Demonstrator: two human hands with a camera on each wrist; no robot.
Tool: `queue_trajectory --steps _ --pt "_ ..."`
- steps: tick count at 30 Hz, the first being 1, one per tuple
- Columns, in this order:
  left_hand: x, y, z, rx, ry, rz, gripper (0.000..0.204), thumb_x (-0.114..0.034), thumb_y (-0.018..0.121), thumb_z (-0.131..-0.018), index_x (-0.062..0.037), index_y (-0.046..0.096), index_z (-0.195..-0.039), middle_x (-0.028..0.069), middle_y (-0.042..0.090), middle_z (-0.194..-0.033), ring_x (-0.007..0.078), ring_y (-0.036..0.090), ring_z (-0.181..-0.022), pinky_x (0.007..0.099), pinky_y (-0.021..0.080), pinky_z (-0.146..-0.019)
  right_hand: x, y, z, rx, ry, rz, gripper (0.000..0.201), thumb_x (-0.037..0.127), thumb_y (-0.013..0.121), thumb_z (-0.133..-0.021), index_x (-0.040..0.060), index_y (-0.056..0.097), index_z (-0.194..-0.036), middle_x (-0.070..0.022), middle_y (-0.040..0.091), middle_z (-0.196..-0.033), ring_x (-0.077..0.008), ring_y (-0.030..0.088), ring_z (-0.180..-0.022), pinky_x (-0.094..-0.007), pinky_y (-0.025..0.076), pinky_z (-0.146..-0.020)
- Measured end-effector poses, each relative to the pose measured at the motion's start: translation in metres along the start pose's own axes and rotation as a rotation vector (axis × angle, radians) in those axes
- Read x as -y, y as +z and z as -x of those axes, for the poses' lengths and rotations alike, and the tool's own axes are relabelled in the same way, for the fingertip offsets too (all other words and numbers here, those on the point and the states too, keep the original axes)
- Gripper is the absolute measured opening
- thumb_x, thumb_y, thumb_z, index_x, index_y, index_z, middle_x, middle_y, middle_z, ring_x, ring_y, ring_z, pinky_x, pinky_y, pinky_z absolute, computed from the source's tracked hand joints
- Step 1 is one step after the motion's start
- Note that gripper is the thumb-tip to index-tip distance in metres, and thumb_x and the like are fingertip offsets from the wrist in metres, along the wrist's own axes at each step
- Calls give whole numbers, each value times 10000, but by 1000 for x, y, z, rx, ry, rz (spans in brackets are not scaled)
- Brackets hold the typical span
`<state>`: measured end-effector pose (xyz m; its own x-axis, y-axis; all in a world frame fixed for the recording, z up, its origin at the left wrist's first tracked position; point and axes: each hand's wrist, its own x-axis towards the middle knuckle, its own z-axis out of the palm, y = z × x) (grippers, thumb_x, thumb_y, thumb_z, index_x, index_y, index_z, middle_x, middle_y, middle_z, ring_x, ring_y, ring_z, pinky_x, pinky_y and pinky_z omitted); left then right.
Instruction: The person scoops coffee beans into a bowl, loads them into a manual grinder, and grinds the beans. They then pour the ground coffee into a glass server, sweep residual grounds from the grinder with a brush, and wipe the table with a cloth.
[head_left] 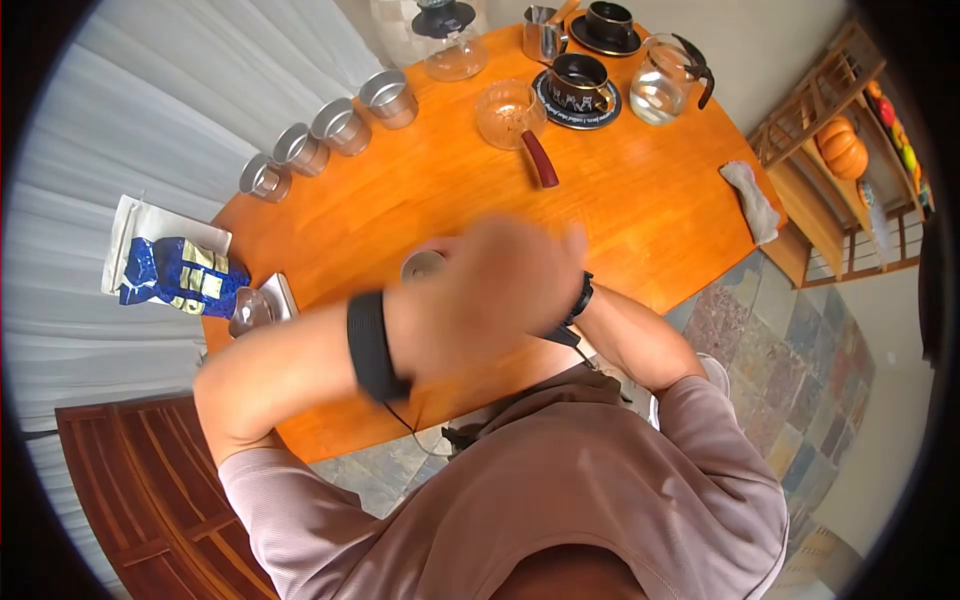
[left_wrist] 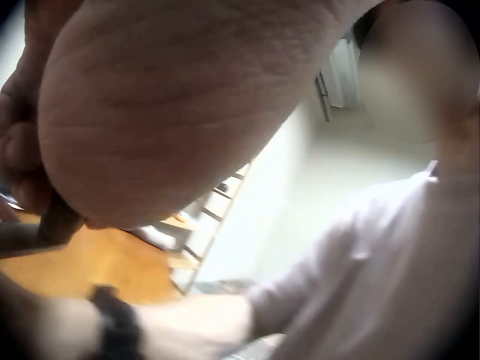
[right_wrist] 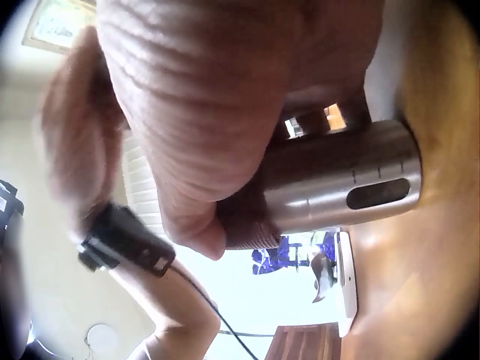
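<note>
A steel hand coffee grinder (right_wrist: 337,184) with an oval window stands close over the table in the right wrist view, and my right hand (right_wrist: 202,97) grips its body. In the head view my blurred left hand (head_left: 490,280) covers the grinder and most of the right hand (head_left: 572,248). Curled fingers (left_wrist: 22,154) of the left hand hold the dark knob (left_wrist: 61,223) of the crank, joined to a grey metal bar (left_wrist: 22,241). Beside the left hand, partly hidden, is a round pale container (head_left: 424,264).
Several metal cups (head_left: 340,128) line the curtain side, near a blue-and-white bag (head_left: 190,275) and a clear scoop-like vessel (head_left: 250,312). Farther back are a red-handled glass pot (head_left: 540,160), a black cup (head_left: 578,85), a water jug (head_left: 658,90) and a grey cloth (head_left: 750,200).
</note>
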<state>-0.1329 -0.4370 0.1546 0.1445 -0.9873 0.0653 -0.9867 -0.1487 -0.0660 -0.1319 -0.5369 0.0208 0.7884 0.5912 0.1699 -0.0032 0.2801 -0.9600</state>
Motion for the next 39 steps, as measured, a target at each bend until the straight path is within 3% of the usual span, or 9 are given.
queue_trajectory --steps 5,8,12,16,18,21,26,32,39 --pt "-47 -30 89 435 -118 79 104 -127 588 -857 -40 569 -913 66 619 -692 223 663 -660 412 510 -554 -4 -3 0 28 -18 96 526 19 790 -853 43 586 -1337 4 646 -1104 -78 594 -1002 -267 530 -876" --pt "-18 -59 120 672 -717 372 179 -136 510 -1025 37 467 -1009 211 593 -623 377 636 -597 461 514 -541 -4 -5 -4 50 -25 -8 536 58 811 -847 38 586 -1332 2 644 -1108 -77 590 -1015 -265 524 -888" --pt "33 -33 147 299 -682 70 194 -160 532 -1042 23 472 -1028 168 578 -674 400 591 -630 466 456 -555 -2 -3 -6 89 8 9 544 71 816 -846 34 580 -1334 7 640 -1099 -83 593 -1012 -270 525 -882" --pt "119 16 105 -275 -123 -165 221 -108 666 -929 -1 523 -1059 164 602 -721 380 593 -655 441 481 -610 -6 0 -1 50 0 20 466 87 785 -881 40 599 -1306 -22 666 -1073 -104 626 -977 -266 523 -879" --pt "107 16 47 18 -221 -162 166 -138 635 -901 -21 602 -1013 132 610 -793 355 611 -695 456 486 -603 -2 -3 -1 19 73 -86 497 8 777 -858 34 591 -1319 -4 645 -1118 -101 610 -1041 -275 534 -895" --pt "34 23 -1 -166 -136 114 130 -119 651 -815 -40 603 -907 107 601 -707 288 620 -662 417 473 -583 2 -7 -2 -2 98 -54 518 -3 781 -847 35 589 -1326 -6 643 -1141 -104 609 -1055 -277 532 -900" --pt "-62 -10 67 224 -104 82 96 -136 623 -828 -62 582 -874 82 545 -687 247 590 -661 402 435 -632 -7 -5 3 -25 83 -10 549 36 806 -840 33 583 -1342 -21 648 -1162 -106 613 -1041 -268 528 -905" --pt "-1 -30 159 346 -816 257 126 -129 570 -1002 -21 514 -969 131 567 -694 377 625 -660 508 453 -529 -4 -4 -5 36 25 35 599 91 847 -810 48 580 -1344 -10 633 -1175 -111 594 -1086 -274 516 -929" --pt "114 24 97 -113 -269 -133 165 -137 615 -945 -6 526 -992 202 602 -737 419 608 -697 476 479 -587 -7 11 -9 9 85 -46 582 98 841 -820 50 591 -1343 -10 630 -1180 -121 594 -1090 -286 506 -947"
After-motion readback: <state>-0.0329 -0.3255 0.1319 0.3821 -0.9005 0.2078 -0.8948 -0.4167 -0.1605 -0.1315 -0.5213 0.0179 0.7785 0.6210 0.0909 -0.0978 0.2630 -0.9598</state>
